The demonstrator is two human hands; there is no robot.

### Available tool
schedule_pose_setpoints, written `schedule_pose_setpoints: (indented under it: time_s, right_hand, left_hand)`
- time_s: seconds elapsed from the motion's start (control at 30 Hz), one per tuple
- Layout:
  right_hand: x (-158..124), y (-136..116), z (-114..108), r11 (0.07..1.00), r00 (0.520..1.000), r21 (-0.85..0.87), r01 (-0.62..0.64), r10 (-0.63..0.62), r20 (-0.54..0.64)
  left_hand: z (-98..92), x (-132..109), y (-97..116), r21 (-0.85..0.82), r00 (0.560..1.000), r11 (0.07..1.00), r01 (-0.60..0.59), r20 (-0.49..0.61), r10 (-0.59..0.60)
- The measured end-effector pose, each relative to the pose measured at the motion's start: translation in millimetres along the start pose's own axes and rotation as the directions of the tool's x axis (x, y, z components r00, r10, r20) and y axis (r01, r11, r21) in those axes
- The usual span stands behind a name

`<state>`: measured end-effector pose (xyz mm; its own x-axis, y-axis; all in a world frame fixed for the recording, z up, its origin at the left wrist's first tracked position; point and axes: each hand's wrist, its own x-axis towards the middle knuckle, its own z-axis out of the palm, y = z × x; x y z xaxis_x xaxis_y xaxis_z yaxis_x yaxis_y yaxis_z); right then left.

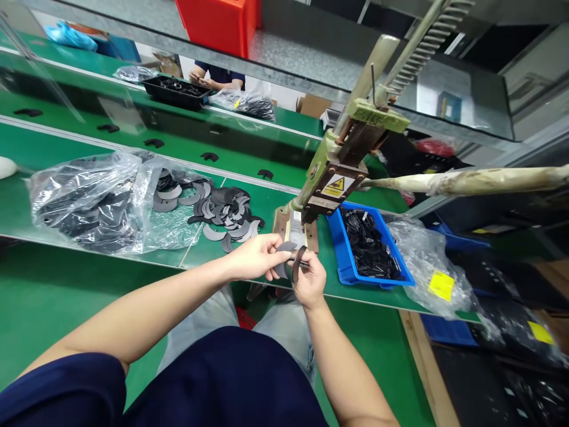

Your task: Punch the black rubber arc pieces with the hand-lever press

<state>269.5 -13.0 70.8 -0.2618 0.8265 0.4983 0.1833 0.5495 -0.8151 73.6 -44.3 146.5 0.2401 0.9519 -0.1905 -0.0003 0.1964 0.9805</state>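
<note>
Just in front of the hand press [329,172], my two hands meet at the table's front edge. My left hand [262,258] is closed on a grey crescent-shaped piece [287,245], gripped between thumb and fingers. A dark curved strip [298,265] stands up in my right hand [311,283], whose fingers are closed around it. The two pieces are close together; whether they touch cannot be made out. Left of the press base [313,237] lies a loose pile of grey and black crescent pieces [226,210].
A blue bin [342,261] of small black parts stands right of the press, with a plastic bag [418,255] beside it. The press lever [466,181] reaches right. A clear bag [89,201] of dark pieces lies left. Across the belt [178,127], a person [222,77] sits.
</note>
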Motion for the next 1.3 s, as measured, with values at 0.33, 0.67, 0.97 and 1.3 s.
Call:
schedule_pose_setpoints:
  time_s: [0.33, 0.67, 0.97, 1.3]
  right_hand:
    - [12, -13, -35, 0.951, 0.943, -0.203, 0.232, -0.168, 0.288]
    - [13, -13, -41, 0.722, 0.821, -0.407, 0.559, -0.414, 0.393]
    - [13, -23, -38, 0.675, 0.827, -0.48, 0.56, -0.419, 0.376]
    - [2, -28, -46, 0.86, 0.919, -0.339, 0.381, -0.31, 0.245]
  left_hand:
    - [-8.1, 3, 0, 0.252, 0.995, 0.967, -0.033, -0.085, 0.056]
    - [8.4, 2, -11, 0.585, 0.927, 0.78, -0.224, -0.12, 0.357]
    - [19.4, 1, -2, 0.661, 0.89, 0.714, -0.229, -0.155, 0.429]
    - [13.4, 11, -24, 0.096, 0.944, 0.956, -0.276, -0.161, 0.288]
